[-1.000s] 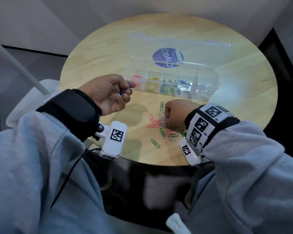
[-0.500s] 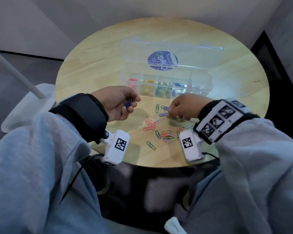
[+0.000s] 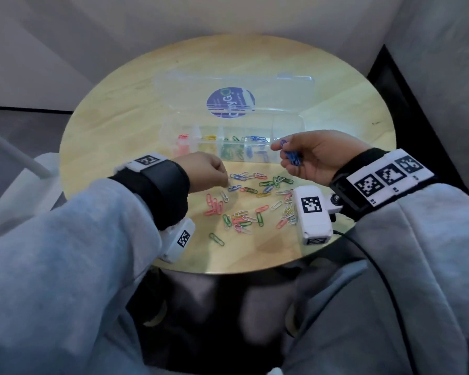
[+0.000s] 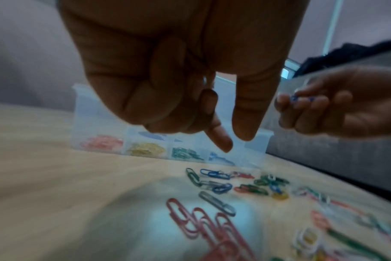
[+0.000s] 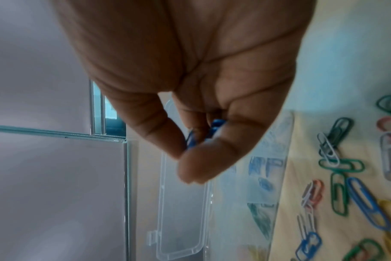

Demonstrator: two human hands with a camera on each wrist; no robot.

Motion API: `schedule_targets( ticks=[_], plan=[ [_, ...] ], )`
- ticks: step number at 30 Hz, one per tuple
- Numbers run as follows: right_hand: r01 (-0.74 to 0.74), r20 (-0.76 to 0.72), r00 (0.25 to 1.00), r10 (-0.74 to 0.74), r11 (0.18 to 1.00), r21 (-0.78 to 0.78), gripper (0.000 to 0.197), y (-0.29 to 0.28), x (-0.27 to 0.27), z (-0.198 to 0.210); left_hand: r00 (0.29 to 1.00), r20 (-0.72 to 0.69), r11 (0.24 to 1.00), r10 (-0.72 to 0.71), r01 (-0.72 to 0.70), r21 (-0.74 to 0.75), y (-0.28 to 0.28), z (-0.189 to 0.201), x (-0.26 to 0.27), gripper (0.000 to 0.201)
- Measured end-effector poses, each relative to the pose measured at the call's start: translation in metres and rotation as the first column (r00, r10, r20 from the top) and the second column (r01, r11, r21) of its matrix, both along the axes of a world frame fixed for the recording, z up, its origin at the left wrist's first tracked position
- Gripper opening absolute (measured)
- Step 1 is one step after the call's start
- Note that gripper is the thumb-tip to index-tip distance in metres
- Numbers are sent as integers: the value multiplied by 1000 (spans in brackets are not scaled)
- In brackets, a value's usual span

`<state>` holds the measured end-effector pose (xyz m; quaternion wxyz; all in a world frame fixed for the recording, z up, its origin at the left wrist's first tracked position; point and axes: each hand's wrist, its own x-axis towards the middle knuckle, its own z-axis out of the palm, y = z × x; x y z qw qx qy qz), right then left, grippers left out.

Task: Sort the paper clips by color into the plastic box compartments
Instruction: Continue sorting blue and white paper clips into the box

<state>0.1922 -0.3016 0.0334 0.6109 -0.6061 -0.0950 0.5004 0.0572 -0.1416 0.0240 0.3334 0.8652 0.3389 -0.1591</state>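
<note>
A clear plastic box (image 3: 287, 125) lies open on the round wooden table (image 3: 119, 125). Its compartments hold red, yellow, green and blue clips, from left to right. Loose mixed paper clips (image 3: 255, 201) lie in front of it. My right hand (image 3: 282, 155) is palm up near the box's right end and grips a bunch of blue clips (image 3: 293, 158), also seen as blue clips (image 5: 214, 127) between thumb and fingers. My left hand (image 3: 226, 180) hovers over the pile's left side. Its index finger and thumb (image 4: 234, 143) point down, apart, holding nothing, just above a blue clip (image 3: 234, 187).
The box lid (image 3: 230, 102) with a round blue sticker lies flat behind the compartments. A cluster of red clips (image 3: 214, 207) lies at the pile's left. The table's near edge (image 3: 228, 269) is close to the pile. A white chair (image 3: 16, 185) stands at the left.
The blue clips that my left hand held are now in my right hand, which has turned palm up near the box. My left hand has dropped over the loose pile.
</note>
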Motion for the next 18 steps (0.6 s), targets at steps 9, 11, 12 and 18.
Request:
schedule_targets(
  ticks=[9,11,12,18],
  plan=[
    [0,26,1000,2,997,-72,14,-8,9,2,965,-149,909,-215,253,330,-13,-12,25,22],
    [-46,50,997,51,993,-112,16,-10,10,2,956,-178,895,-235,284,344,-14,-15,30,17],
    [-71,66,995,81,988,-138,17,-11,11,2,954,-186,893,-237,289,345,-14,-17,31,14],
    [-125,195,962,192,943,-308,15,-12,12,-3,967,-180,932,-180,226,284,-14,-23,34,20]
  ],
)
